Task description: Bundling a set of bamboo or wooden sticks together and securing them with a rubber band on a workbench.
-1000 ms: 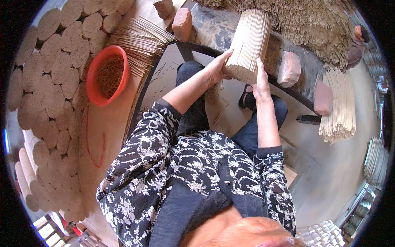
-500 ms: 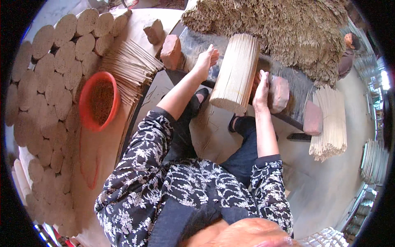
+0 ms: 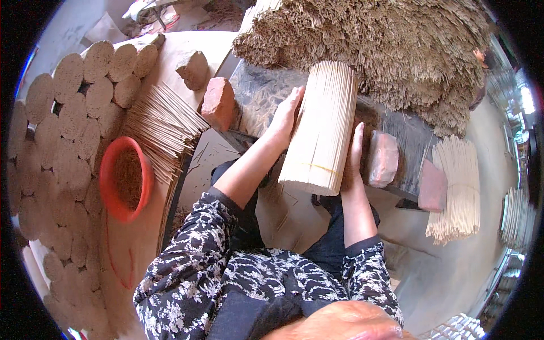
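Both my hands, left (image 3: 285, 116) and right (image 3: 355, 150), clamp the stick bundle (image 3: 322, 127) between them; its long axis runs away from me.

A red bowl (image 3: 126, 186) of brown powder sits at the left, beside round stick bundles (image 3: 62, 141) stacked on end and a fanned sheaf of thin sticks (image 3: 161, 127). Bricks (image 3: 217, 103) lie along a dark tabletop (image 3: 258, 96) under a big heap of brown sticks (image 3: 385, 51). Another pale bundle (image 3: 459, 192) lies at the right.
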